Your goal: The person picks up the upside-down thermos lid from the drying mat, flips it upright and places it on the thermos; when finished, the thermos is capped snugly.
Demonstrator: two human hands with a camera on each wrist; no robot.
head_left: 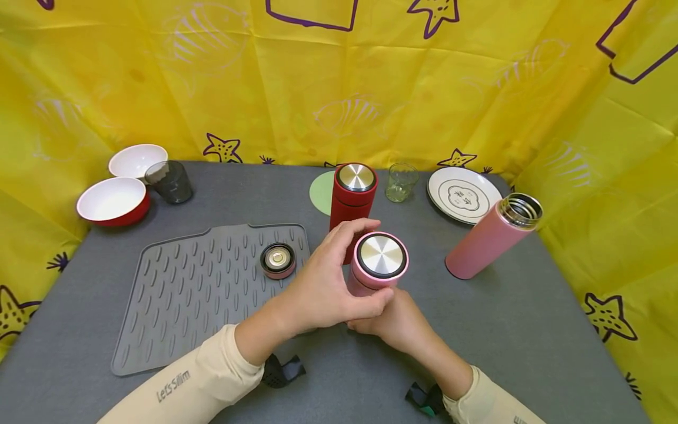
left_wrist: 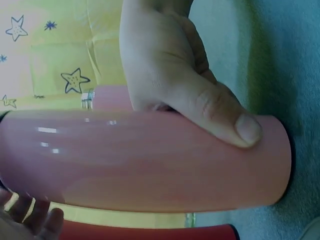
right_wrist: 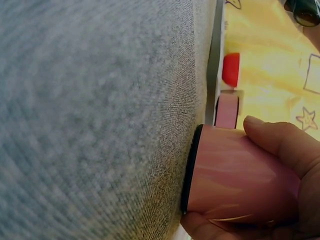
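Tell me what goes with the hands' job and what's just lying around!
In the job: held pink bottle; perhaps open pink bottle, upturned lid, grey mat under it.
Probably just lying about: red bottle, bowls, dark cup, greenish glass, plate, green disc.

Upright pink flask (left_wrist: 145,165), lid (head_left: 382,255) on

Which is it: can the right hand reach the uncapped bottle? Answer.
Probably yes: only tabletop separates the right hand from the uncapped bottle, once it lets go of the capped pink bottle.
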